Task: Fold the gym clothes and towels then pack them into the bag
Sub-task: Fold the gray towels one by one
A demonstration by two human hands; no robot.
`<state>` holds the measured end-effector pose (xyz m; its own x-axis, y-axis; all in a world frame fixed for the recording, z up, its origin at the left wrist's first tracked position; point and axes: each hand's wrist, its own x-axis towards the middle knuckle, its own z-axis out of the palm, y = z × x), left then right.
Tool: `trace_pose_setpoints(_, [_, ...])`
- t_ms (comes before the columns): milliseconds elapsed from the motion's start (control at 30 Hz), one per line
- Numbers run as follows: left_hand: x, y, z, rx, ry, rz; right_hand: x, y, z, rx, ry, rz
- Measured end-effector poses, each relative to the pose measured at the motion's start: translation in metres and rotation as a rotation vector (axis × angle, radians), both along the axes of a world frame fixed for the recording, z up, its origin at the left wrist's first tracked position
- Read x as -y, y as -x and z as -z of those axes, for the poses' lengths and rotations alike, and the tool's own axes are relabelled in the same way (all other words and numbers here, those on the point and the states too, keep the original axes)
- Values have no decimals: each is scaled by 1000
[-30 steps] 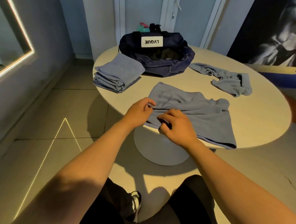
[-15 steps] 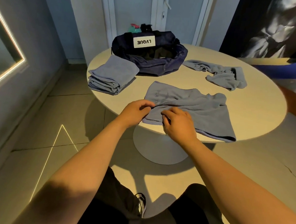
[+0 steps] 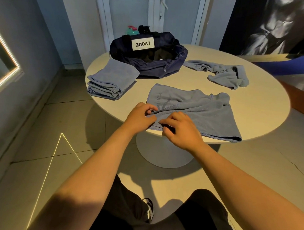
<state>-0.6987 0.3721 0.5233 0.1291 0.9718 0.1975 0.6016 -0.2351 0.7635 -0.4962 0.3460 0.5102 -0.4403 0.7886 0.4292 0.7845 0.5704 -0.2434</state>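
Note:
A grey-blue towel [image 3: 197, 110] lies half folded at the near edge of the round table [image 3: 264, 110]. My left hand [image 3: 140, 117] pinches its near left corner. My right hand [image 3: 179, 129] is just beside it, fingers curled on the towel's near edge. A folded towel stack [image 3: 110, 81] sits at the table's left. A crumpled grey-blue garment [image 3: 225, 75] lies at the back right. The navy gym bag [image 3: 150, 59] stands open at the back with a white label.
Two bottles [image 3: 137, 29] stand behind the bag. The table has a thick white pedestal [image 3: 163, 150] in front of my legs. A wall with a lit mirror frame [image 3: 7, 68] runs along the left. A low bench [image 3: 298, 66] is at the right.
Both hands stayed at the towel's near left corner, with the fingers shifting slightly on the cloth. The camera view moved a little; the other items did not move.

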Motion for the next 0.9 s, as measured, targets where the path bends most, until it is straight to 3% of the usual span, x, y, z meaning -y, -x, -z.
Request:
trace_pose_setpoints(167, [2, -2, 2, -28, -33, 4, 3, -1, 0, -29, -26, -35])
trace_pose_setpoints(500, [8, -6, -3, 110, 32, -66, 2, 0, -2, -37, -1, -83])
trace_pose_setpoints(767, [4, -12, 7, -29, -79, -39, 3, 0, -4, -37, 40, -71])
trace_pose_setpoints(900, [-2, -18, 7, -261, -76, -196, 0, 1, -7, -143, 106, 23])
